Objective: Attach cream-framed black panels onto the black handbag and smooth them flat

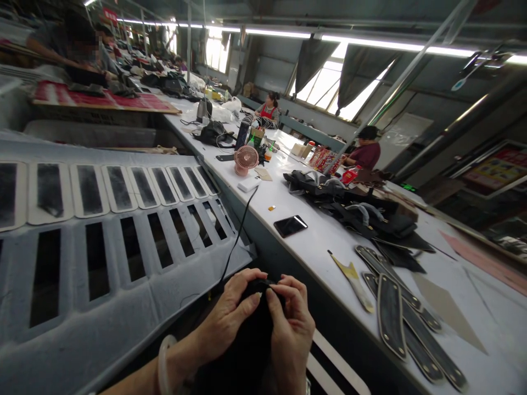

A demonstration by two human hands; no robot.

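Both hands meet at the bottom centre, over a dark lap area. My left hand (228, 312), with a pale bangle (163, 365) at its wrist, pinches the left side of a small black piece (260, 285). My right hand (290, 318) holds the right side of the same piece, thumb and fingertips pressed together near its top edge. The two hands' fingertips are close to each other. Most of the black piece is hidden by the fingers and merges with the dark background below.
A white table (263, 203) runs diagonally, bearing a phone (290, 225), pink fan (246, 159), yellow-handled tool (352, 277), black straps (391, 315) and black bags (370, 211). Left stands a grey slotted surface (135, 296) with framed dark panels (119, 187). Several people sit farther back.
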